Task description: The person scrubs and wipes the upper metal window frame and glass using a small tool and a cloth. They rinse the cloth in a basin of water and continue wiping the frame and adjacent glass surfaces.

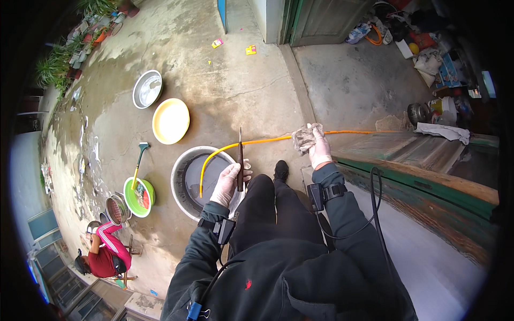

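Observation:
Both hands wear pale thin gloves. My left hand (227,181) grips a slim hand tool (240,160) by its long dark-brown handle; a narrow metal shaft points away from me. What its tip is, I cannot tell. Below that hand stands a large grey metal basin (180,164) with dark-looking liquid in it. In my right hand (319,150) is a crumpled, dirty grey cloth (304,139). An orange-yellow hose (263,141) runs from the doorway behind the cloth, past the tool, and ends over the basin. Whether the cloth touches the hose, I cannot tell.
Leftward stand a yellow basin (171,121), a metal basin (147,89) and a green basin (129,196) holding cloths and a long-handled scraper (140,158). A seated person (105,257) handles pots at lower left. A wooden door (413,154) borders my right. Wet patches mark the concrete.

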Motion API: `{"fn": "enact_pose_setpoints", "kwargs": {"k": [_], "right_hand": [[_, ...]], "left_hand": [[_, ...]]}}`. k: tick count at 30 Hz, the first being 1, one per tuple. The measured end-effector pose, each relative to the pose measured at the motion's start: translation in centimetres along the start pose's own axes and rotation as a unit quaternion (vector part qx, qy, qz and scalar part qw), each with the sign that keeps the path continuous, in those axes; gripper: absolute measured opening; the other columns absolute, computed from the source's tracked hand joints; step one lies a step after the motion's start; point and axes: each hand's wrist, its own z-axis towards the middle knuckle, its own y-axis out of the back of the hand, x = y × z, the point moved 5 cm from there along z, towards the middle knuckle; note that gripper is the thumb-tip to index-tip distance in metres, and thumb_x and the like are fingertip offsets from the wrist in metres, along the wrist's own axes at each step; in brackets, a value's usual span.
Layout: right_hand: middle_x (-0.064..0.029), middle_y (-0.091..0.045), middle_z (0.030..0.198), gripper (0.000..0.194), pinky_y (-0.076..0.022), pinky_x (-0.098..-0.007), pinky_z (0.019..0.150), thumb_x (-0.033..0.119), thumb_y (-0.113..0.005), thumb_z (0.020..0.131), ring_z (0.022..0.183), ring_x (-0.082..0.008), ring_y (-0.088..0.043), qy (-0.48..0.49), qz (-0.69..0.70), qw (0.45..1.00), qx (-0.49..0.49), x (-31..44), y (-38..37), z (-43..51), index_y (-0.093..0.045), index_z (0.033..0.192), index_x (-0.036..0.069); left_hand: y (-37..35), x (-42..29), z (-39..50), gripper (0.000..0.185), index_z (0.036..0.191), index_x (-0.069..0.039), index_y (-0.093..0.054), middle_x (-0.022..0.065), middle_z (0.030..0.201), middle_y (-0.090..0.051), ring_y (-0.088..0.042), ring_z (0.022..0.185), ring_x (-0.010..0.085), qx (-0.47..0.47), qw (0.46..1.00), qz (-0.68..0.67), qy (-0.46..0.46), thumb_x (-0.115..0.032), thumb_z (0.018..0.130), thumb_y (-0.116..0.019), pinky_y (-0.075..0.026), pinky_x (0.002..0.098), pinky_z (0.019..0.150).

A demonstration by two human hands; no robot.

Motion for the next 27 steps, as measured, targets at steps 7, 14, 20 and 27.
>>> {"fn": "enact_pose_setpoints", "kwargs": {"k": [7, 14, 20, 27], "right_hand": [[-0.016, -0.064, 0.112, 0.031, -0.0484, -0.0452, 0.094, 0.02, -0.055, 0.095, 0.104, -0.0319, -0.062, -0.045, 0.195, 0.976, 0.087, 4.9, -10.5, 4.0, -0.057, 0.116, -0.002], [-0.0103, -0.064, 0.114, 0.041, -0.0486, -0.0308, 0.092, 0.003, -0.066, 0.085, 0.102, -0.0172, -0.062, 0.062, 0.004, 0.994, 0.094, 11.7, -13.6, 12.8, -0.056, 0.124, -0.001], [-0.0089, -0.067, 0.094, 0.029, -0.0516, -0.0333, 0.08, 0.016, -0.076, 0.075, 0.091, -0.0228, -0.064, 0.293, -0.386, 0.862, -0.15, 21.0, -15.1, 20.7, -0.07, 0.101, 0.008], [-0.0108, -0.07, 0.088, 0.035, -0.0502, -0.0313, 0.076, 0.031, -0.077, 0.077, 0.082, -0.0217, -0.067, 0.062, -0.403, 0.911, -0.068, 24.9, -16.2, 24.3, -0.068, 0.094, 0.002]], "left_hand": [[-14.6, -6.6, 16.9, 0.028, 0.116, -0.011, -0.054, 0.0005, 0.102, -0.058, -0.056, 0.097, 0.0129, 0.062, 0.981, -0.183, 0.004, -0.026, 0.093, -0.062, -0.05, 0.0334, 0.086], [-22.0, -13.7, 28.7, 0.034, 0.122, -0.003, -0.057, 0.0089, 0.106, -0.066, -0.065, 0.091, 0.0203, 0.151, 0.978, -0.135, 0.048, -0.026, 0.096, -0.057, -0.054, 0.035, 0.082], [-24.5, -18.7, 40.4, 0.023, 0.098, -0.002, -0.067, 0.003, 0.081, -0.066, -0.062, 0.07, 0.013, 0.083, 0.993, 0.07, 0.038, -0.023, 0.095, -0.06, -0.05, 0.0273, 0.065], [-32.2, -19.6, 47.6, 0.025, 0.102, -0.001, -0.068, 0.0039, 0.086, -0.067, -0.062, 0.073, 0.0134, 0.146, 0.977, 0.127, 0.086, -0.023, 0.097, -0.058, -0.049, 0.0246, 0.062]]}}
